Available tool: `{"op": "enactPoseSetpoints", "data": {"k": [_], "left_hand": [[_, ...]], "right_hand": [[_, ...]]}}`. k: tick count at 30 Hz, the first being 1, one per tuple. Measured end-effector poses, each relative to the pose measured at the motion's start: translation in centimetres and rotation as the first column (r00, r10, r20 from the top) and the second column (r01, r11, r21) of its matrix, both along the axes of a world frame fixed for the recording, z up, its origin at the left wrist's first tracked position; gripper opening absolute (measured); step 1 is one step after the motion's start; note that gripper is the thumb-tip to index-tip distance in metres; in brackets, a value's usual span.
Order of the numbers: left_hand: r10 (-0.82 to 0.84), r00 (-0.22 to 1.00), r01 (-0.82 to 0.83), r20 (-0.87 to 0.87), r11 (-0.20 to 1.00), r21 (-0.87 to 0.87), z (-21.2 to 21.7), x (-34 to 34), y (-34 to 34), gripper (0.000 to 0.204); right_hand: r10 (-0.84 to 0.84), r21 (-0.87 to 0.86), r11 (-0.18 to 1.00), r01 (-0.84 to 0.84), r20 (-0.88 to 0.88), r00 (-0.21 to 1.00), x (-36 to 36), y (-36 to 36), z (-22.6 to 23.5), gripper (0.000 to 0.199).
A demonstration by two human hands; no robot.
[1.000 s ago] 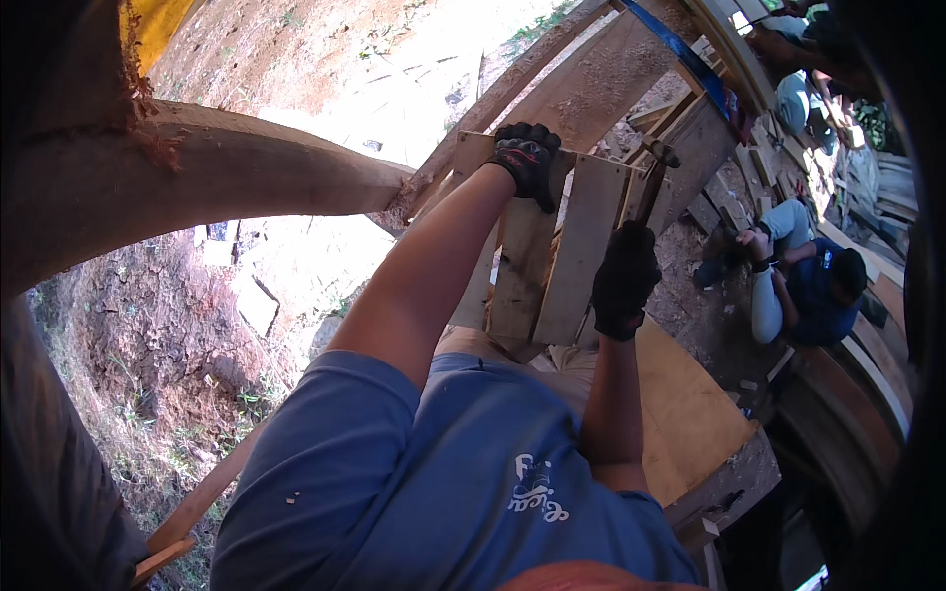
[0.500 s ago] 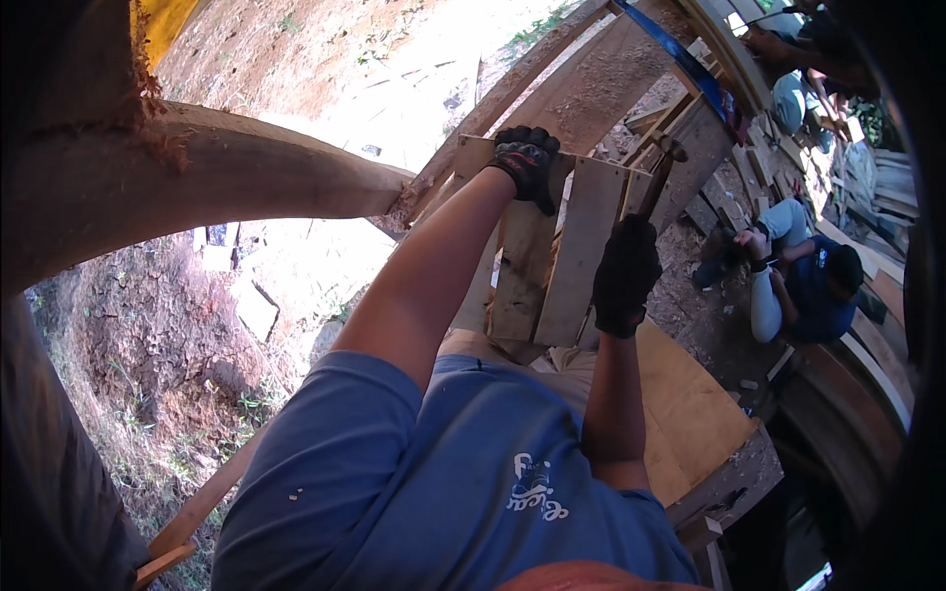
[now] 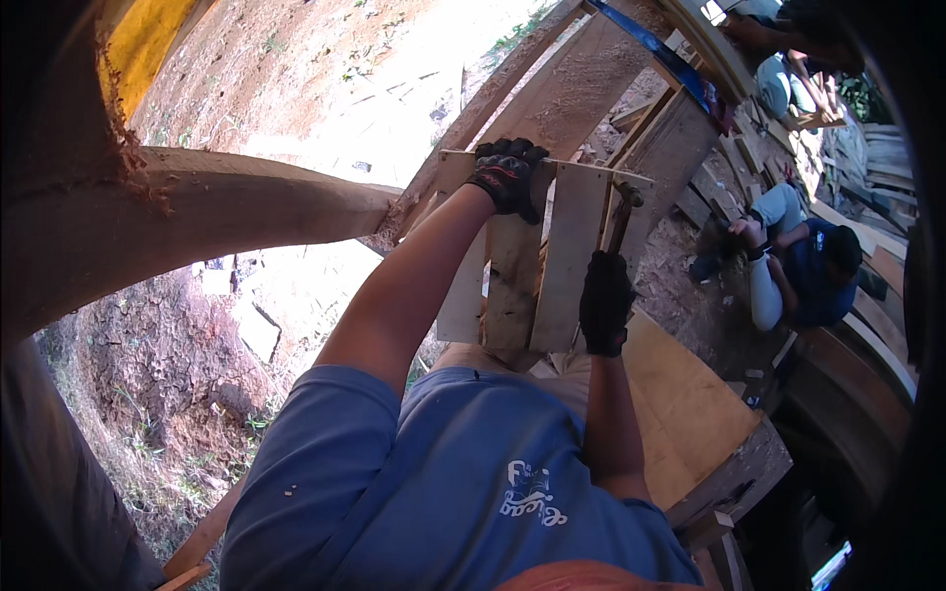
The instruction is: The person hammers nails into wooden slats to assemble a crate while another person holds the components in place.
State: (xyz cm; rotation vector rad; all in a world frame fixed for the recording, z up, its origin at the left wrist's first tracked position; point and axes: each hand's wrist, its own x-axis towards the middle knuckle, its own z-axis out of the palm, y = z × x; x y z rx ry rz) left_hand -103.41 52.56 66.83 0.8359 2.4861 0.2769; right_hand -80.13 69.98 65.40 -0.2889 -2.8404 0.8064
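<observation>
A slatted wooden crate point(image 3: 512, 286) stands in front of me, its pale boards separated by narrow gaps. My left hand point(image 3: 506, 177), in a black glove, is closed over its far edge. My right hand point(image 3: 605, 303), also gloved in black, grips a hammer point(image 3: 620, 229) by its handle. The hammer's head is by the crate's far right corner; whether it touches the wood I cannot tell. A thin piece sticks out sideways at that corner, too small to make out.
A thick wooden beam point(image 3: 266, 195) runs in from the left. Beyond the crate lies a dusty plank point(image 3: 581, 84) with a blue handsaw-like strip point(image 3: 655, 47). A plywood sheet point(image 3: 680, 404) lies to my right. Another person point(image 3: 813, 266) sits at the right among scattered wood.
The hammer's head has come down and left, closer to the crate's far right corner. My left hand keeps its hold on the crate's edge. The whole view has shifted slightly.
</observation>
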Motion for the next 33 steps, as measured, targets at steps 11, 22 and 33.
{"op": "enactPoseSetpoints", "data": {"k": [11, 22, 33], "left_hand": [[0.109, 0.994, -0.107, -0.020, 0.990, 0.093, -1.4, 0.2, 0.4, 0.128], [0.116, 0.993, -0.116, 0.005, 0.988, 0.102, -1.3, -0.2, 0.6, 0.133], [0.096, 0.992, -0.095, 0.084, 0.995, -0.020, -1.1, -0.3, 0.4, 0.145]], "right_hand": [[-0.183, -0.585, 0.356, 0.729, 0.721, 0.668, 0.4, 0.1, -4.2, 0.033], [-0.166, -0.481, 0.388, 0.786, 0.803, 0.573, -1.1, 0.4, -3.1, 0.037], [-0.202, -0.597, 0.245, 0.764, 0.739, 0.642, -0.2, -0.6, -3.7, 0.034]]}}
